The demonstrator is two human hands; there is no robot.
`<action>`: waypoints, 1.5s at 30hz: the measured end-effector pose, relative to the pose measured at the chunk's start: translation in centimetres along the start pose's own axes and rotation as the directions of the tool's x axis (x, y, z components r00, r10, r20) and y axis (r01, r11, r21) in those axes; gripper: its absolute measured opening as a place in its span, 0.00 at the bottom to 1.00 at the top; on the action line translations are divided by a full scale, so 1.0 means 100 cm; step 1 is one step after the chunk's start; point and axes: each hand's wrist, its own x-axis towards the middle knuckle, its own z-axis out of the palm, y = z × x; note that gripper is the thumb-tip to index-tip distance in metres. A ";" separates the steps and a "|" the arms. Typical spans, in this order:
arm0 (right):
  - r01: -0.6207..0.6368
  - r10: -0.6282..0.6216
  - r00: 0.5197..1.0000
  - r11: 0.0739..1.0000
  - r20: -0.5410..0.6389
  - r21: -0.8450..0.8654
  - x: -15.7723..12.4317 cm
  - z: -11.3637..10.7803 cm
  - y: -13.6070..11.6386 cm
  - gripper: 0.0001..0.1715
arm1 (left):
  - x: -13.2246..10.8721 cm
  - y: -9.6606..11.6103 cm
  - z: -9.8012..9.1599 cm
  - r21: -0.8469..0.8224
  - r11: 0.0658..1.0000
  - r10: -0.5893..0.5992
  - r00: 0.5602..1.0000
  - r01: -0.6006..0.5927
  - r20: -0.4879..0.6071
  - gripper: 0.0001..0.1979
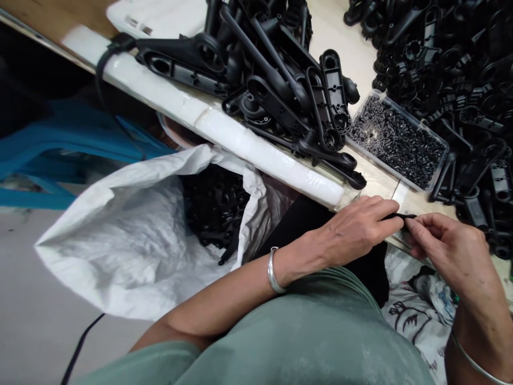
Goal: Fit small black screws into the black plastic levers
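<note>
A person in a sage-green cloth top point(304, 331) is bending over the work, both hands meeting at the near edge of a pale tabletop point(332, 27). The left hand point(356, 227), a silvery bangle on its wrist, is pinching one end of a slim black piece point(401, 216) between thumb and fingers; the right hand point(452, 243) is gripping the other end, its fingers curled. The piece is sitting in the gap between the two hands, mostly covered, so its exact shape cannot be told. Handling it well likely means keeping both pinches close together, holding the piece level and bracing the wrists so that pressure is going straight along it. To the left, a crumpled white woven sack point(132, 240) is gaping open with black parts inside, beside a strip of glossy white padding point(224, 131) that is running along the table edge. Just beyond the hands, a clear plastic box point(387, 166) is holding many tiny black bits; knocking it would probably scatter them. Farther off, a pile of long black plastic arms point(276, 69) is lying left of the box, and a broader heap of black moulded parts point(452, 80) is spreading to its right.
</note>
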 end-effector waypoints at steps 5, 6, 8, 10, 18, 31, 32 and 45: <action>-0.015 0.014 1.000 0.981 0.008 0.192 -0.005 0.001 0.003 0.22 | -0.003 0.002 0.005 0.004 1.000 0.002 0.991 -0.002 -0.131 0.18; -0.019 0.023 1.000 0.970 -0.013 0.244 -0.007 0.002 0.004 0.22 | -0.003 0.003 0.005 0.023 1.000 0.005 0.987 -0.002 -0.161 0.17; -0.017 0.051 0.995 0.938 -0.090 0.347 -0.011 0.005 0.008 0.21 | -0.002 0.003 0.002 0.107 0.993 0.073 0.969 -0.048 -0.236 0.15; -0.008 0.091 0.979 0.912 -0.184 0.409 -0.015 0.009 0.012 0.20 | -0.001 0.002 -0.001 0.243 0.959 0.216 0.933 -0.146 -0.288 0.12; 0.062 -0.003 0.963 0.975 -0.270 0.212 -0.021 0.022 0.033 0.19 | 0.005 -0.007 -0.004 0.422 0.858 0.433 0.854 -0.292 -0.289 0.08; 0.228 -0.238 0.908 0.971 -0.344 -0.071 -0.017 0.025 0.039 0.15 | 0.007 0.006 -0.001 0.471 0.882 0.152 0.961 -0.027 -0.231 0.07; 0.272 -0.297 0.888 0.955 -0.353 -0.118 -0.016 0.026 0.040 0.15 | 0.010 0.008 0.000 0.489 0.871 0.162 0.968 -0.049 -0.191 0.08; 0.384 -0.453 0.821 0.889 -0.347 -0.250 -0.014 0.030 0.046 0.10 | 0.022 0.006 0.005 0.467 0.874 0.192 0.978 -0.131 -0.085 0.14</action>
